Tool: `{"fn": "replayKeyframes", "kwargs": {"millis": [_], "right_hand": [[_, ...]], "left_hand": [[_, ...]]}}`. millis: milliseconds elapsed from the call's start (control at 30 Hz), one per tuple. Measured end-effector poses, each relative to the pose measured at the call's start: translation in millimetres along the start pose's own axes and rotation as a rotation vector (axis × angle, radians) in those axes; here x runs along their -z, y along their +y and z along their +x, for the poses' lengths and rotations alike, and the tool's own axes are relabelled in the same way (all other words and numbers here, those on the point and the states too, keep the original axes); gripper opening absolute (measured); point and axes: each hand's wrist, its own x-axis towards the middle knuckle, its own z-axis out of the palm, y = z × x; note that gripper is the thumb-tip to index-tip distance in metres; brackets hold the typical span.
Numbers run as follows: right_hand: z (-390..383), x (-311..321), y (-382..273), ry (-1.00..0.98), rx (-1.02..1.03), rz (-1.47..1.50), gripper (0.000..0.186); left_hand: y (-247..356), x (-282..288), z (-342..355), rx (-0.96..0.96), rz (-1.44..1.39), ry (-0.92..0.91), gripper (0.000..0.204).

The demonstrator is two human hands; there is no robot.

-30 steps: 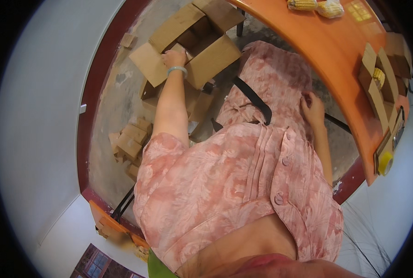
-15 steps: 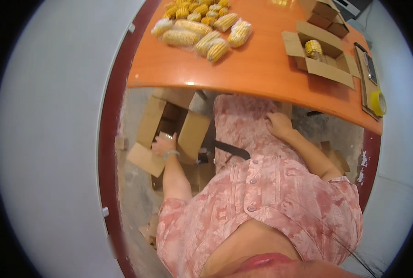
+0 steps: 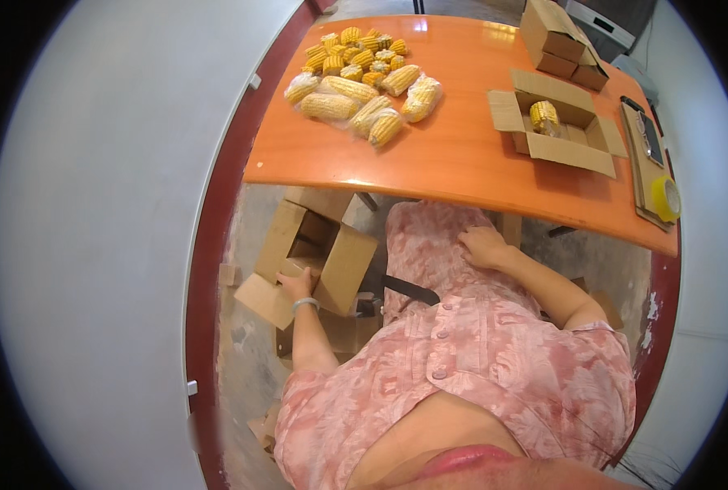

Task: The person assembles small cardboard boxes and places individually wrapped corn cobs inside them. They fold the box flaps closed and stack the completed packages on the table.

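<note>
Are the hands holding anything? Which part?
Left hand, at the open brown cardboard box: its grip is unclear, so I can't tell. Right hand, resting on the pink patterned dress: nothing visible held.

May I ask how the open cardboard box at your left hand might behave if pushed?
The open cardboard box at the left hand would probably feel stiff, as its flaps stick out without sagging. Those flaps may swing when pushed, being splayed and unfastened. Thin board suggests lightness, though the shadowed inside could hide weight.
</note>
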Motion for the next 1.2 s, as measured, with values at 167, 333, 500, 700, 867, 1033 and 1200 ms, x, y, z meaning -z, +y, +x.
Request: {"fn": "replayKeyframes", "kwargs": {"millis": [167,333,500,700,867,1033,1200], "right_hand": [[17,7,-18,-0.106,0.146,0.101,0.033],[52,7,-55,-0.084,0.365,0.216,0.037],[85,24,-101,-0.086,0.527,0.268,0.044],[125,54,-149,0.019,0.636,0.863,0.05],[130,127,-173,0.068,0.504,1.317,0.06],[126,194,-147,-0.007,0.424,1.662,0.066],[158,236,-94,-0.01,0.25,1.709,0.048]], "left_hand": [[-11,42,-13,-0.052,-0.326,0.079,0.095],[-18,89,-48,0.127,-0.931,0.146,0.08],[-16,139,-98,0.477,-1.446,-0.125,0.058],[76,163,-136,0.3,-1.722,-0.44,0.052],[192,149,-153,0.206,-1.783,-0.722,0.046],[277,113,-135,0.144,-1.825,-1.05,0.051],[345,83,-117,0.101,-1.724,-1.197,0.075]]}}
